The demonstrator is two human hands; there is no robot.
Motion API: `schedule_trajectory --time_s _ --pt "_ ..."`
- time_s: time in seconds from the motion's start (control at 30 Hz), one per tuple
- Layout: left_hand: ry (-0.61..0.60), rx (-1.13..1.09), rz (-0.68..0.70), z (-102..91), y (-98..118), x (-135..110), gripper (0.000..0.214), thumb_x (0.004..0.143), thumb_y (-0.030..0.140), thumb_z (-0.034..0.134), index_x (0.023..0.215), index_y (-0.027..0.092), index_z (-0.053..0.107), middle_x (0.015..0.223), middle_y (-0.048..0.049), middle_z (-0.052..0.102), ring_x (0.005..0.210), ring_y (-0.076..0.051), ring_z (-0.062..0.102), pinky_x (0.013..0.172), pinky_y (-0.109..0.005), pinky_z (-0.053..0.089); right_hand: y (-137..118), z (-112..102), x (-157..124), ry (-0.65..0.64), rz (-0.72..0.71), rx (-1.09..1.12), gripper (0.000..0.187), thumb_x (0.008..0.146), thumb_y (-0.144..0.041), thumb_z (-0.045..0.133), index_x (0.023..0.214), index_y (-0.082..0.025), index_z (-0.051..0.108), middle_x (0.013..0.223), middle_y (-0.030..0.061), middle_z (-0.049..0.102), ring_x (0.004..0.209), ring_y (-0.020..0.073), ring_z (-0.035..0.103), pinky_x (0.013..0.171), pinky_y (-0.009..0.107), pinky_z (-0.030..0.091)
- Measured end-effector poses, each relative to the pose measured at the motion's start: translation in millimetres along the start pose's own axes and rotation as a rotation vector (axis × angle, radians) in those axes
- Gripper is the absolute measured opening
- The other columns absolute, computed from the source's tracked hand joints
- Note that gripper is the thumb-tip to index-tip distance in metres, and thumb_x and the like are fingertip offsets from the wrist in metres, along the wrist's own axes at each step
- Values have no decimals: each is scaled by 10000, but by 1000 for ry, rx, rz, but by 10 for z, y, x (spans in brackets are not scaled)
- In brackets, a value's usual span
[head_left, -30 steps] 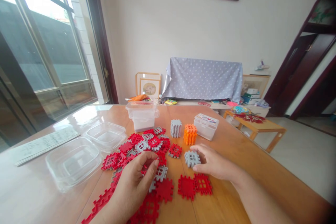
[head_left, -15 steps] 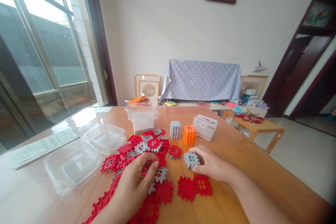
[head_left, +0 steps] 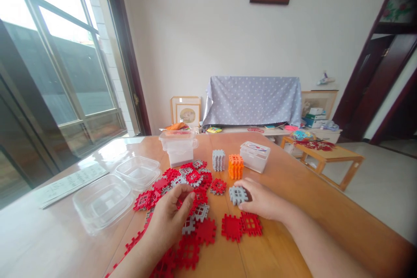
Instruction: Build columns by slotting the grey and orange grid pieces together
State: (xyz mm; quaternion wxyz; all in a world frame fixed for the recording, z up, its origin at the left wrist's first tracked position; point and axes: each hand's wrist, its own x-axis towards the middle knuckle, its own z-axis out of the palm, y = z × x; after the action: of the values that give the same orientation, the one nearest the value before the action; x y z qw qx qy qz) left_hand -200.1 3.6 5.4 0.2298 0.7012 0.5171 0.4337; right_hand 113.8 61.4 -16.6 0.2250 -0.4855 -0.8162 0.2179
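My right hand (head_left: 262,200) has its thumb and fingers around a small stack of grey window-patterned building tiles (head_left: 238,195) on the table. Over a spread pile of red and grey interlocking tiles (head_left: 189,249), my left hand (head_left: 171,215) is curled with thumb and index finger close together. Red shows between those fingers, but whether they hold a tile or it lies behind cannot be made out. Just beyond my right hand stand an orange tile stack (head_left: 235,167) and a taller grey stack (head_left: 218,160). Two red tiles (head_left: 232,227) lie flat nearer me.
Behind the stacks is a lidded clear box (head_left: 255,157). Farther left stands another clear plastic container (head_left: 177,150). Two shallow clear trays (head_left: 102,200) and printed sheets (head_left: 73,182) cover the left side. A low wooden side table (head_left: 321,152) is beyond the right edge.
The view has shifted slightly, moving the room and table items in the picture. My hands keep nearly the same poses, the right one still around the grey tiles.
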Motion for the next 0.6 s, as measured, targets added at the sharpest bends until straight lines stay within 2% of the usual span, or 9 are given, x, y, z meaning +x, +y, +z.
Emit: schedule_trajectory --time_s 0.13,0.23,0.3,0.47,0.6 --pt "45 -50 19 14 -22 32 222 950 425 566 974 216 639 808 7 649 737 -151 570 683 -251 447 18 -26 -28 -12 -11 10 638 687 -268 789 1295 -254 594 1174 62 617 1052 254 600 895 335 455" --pt "74 -73 9 32 -27 39 232 941 429 577 971 208 640 771 16 614 701 -139 528 653 -241 426 25 -58 -35 -29 -17 31 668 700 -325 807 1326 -243 590 1183 74 619 1060 263 596 898 342 460" --pt "93 -102 5 36 -10 44 236 935 434 585 963 206 637 778 15 610 706 -136 520 657 -240 423 21 -76 -31 -32 -17 39 630 704 -342 813 1293 -236 615 1151 72 634 1027 258 599 881 335 459" --pt "151 -199 -16 -11 118 74 259 909 459 609 914 200 629 747 23 585 676 -126 494 640 -236 409 10 -94 -3 -62 -26 27 388 729 -302 776 1100 -234 688 1006 35 658 885 212 595 778 288 440" --pt "169 -190 -46 -101 278 88 298 884 487 626 908 191 643 729 23 574 657 -124 485 626 -237 401 5 -109 2 -58 -45 20 368 732 -295 759 1088 -232 690 991 25 662 864 202 597 757 281 427"
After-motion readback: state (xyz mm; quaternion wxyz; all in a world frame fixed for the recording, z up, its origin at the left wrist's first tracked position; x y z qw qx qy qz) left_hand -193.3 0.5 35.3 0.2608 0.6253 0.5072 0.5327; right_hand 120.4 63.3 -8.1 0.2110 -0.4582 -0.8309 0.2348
